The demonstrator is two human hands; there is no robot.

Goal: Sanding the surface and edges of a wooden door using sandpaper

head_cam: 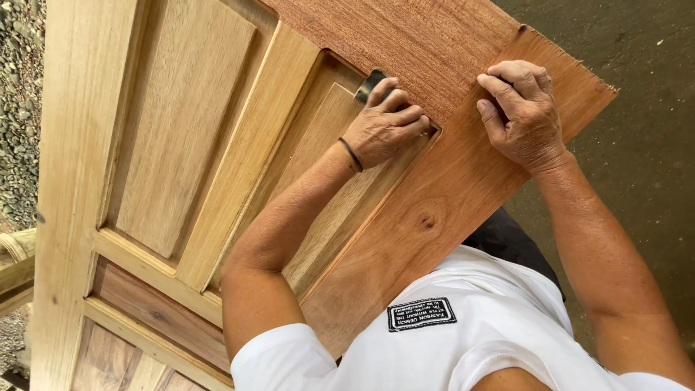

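White shirt (470,340), with dark sewn patch, at 6 o'clock, nearest the lens. Left hand (384,127): fingers curled together around a dark flat scraper blade (371,85), edge set in the panel recess, apparently for scraping. Right hand (523,112), at 2 o'clock: fingers bent, pressing the reddish board (434,210), steadying it. Panelled wooden door (181,145) spans 9 to 12 o'clock. Gravel (18,108) at far left.
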